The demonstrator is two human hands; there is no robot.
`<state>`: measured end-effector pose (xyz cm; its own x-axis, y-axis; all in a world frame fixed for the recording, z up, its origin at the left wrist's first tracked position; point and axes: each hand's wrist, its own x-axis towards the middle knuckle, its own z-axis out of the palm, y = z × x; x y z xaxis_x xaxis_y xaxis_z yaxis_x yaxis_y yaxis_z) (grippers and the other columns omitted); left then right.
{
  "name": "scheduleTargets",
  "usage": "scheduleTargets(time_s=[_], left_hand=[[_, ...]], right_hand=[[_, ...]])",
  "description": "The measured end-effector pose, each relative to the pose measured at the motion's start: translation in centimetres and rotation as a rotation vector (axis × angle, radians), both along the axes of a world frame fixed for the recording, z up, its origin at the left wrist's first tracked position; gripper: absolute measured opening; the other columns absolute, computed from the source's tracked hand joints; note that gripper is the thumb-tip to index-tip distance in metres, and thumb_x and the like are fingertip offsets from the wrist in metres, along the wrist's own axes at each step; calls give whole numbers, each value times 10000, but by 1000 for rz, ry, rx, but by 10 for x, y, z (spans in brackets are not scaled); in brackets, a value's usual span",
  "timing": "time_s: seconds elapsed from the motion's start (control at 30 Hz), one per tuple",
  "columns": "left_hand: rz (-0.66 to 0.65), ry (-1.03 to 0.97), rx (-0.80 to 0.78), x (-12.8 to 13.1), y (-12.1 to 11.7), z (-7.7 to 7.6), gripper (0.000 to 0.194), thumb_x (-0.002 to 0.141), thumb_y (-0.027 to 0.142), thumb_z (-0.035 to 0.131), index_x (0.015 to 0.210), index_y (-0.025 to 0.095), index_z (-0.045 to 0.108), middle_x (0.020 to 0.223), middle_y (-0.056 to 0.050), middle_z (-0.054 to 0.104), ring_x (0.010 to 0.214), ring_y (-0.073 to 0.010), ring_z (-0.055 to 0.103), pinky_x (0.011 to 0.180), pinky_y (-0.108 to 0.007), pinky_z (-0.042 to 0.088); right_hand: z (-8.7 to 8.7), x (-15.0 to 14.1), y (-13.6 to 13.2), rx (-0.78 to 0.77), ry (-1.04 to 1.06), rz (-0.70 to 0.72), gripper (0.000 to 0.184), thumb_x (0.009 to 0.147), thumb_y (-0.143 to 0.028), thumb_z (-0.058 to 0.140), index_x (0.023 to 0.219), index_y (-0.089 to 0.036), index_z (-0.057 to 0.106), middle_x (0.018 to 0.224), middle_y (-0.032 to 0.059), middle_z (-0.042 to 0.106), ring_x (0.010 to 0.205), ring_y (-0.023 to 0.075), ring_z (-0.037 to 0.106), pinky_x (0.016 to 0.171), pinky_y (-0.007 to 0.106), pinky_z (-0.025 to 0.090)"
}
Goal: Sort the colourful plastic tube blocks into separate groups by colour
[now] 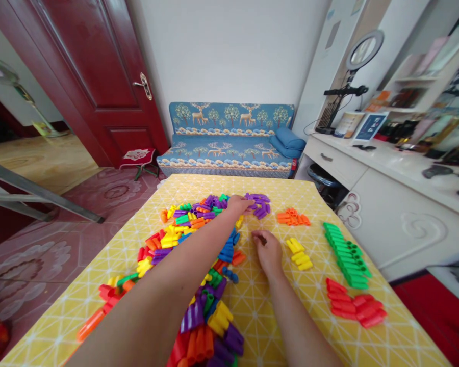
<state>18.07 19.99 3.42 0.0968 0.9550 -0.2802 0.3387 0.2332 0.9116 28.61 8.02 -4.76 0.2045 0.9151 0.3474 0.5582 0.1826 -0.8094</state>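
My left hand [240, 204] reaches across the table to a small group of purple plastic tube-shaped blocks [260, 204] at the far side. Its fingers are closed on a purple block at the group's left edge; the fingertips are partly hidden. Close to the table's middle, my right hand [268, 251] rests with fingers loosely curled in, and nothing shows in it. Under and beside my left arm spreads a mixed heap of coloured blocks [172, 237]. Right of my hands lie separate groups: orange blocks [292, 217], yellow blocks [300, 255], green blocks [346, 257] and red blocks [355, 304].
The table has a yellow patterned cloth [252, 306]. Behind it stands a blue sofa [229, 142]. A white dressing table [371, 158] with a ring light [365, 50] is on the right. On the left are a red door [95, 61] and a small stool [137, 157].
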Motion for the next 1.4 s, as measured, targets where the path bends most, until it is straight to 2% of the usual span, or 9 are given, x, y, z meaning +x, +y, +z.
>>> scheduleTargets(time_s=[0.2,0.4,0.6,0.7,0.83,0.97,1.13,1.27,1.4], left_hand=[[88,-278,-99,31,12,-14,343,908,329,561,1205,157,551,1207,-99,580,1017,-213,602,850,-422,527],[124,-391,-37,18,0,-14,337,912,332,555,1204,166,551,1214,-95,574,1021,-211,599,853,-424,525],[80,-295,134,-41,-27,1,287,850,196,609,1126,119,623,1034,-118,699,910,-189,672,814,-334,541],[108,-115,269,-98,-35,10,299,794,175,619,1089,148,659,1024,-95,722,958,-219,670,839,-354,536],[145,219,410,-186,-40,16,218,678,127,645,876,157,730,967,-80,743,1064,-280,623,986,-414,448],[10,480,446,-243,-47,16,301,552,30,629,796,152,757,920,-72,757,1031,-316,636,986,-405,435],[-174,664,491,-253,-51,3,480,566,28,585,982,205,747,1049,-26,737,1060,-270,628,972,-336,444],[-180,755,522,-246,-50,-7,479,620,63,596,1061,196,726,1079,-75,710,1074,-285,607,972,-356,431],[-150,778,524,-242,-55,-6,387,674,149,635,1038,230,738,1006,-85,703,993,-280,631,901,-345,460]], right_hand=[[-2,1,1,-25,7,-1,262,741,-225,485,880,-200,706,892,46,719,856,213,649,804,341,487],[-1,0,0,-18,-2,7,257,754,-240,479,869,-202,706,899,47,717,852,214,645,801,346,482],[-3,1,1,-7,2,28,254,768,-285,489,866,-197,707,908,57,720,853,220,652,793,351,492],[-4,2,1,6,18,37,253,772,-294,492,867,-195,705,910,61,719,848,213,656,788,341,500],[-3,2,0,16,14,39,252,772,-298,491,862,-192,702,901,65,719,845,214,658,784,341,506],[-4,1,1,21,13,38,253,766,-302,495,861,-192,703,909,66,720,850,215,659,792,348,510],[-5,1,2,13,15,36,258,764,-307,494,860,-191,703,907,65,721,848,217,663,791,354,513],[-3,1,1,6,19,38,262,762,-309,492,860,-189,703,903,69,721,844,219,663,779,349,515],[-3,2,1,12,8,40,259,764,-304,487,855,-194,703,905,69,720,848,218,662,779,344,514]])
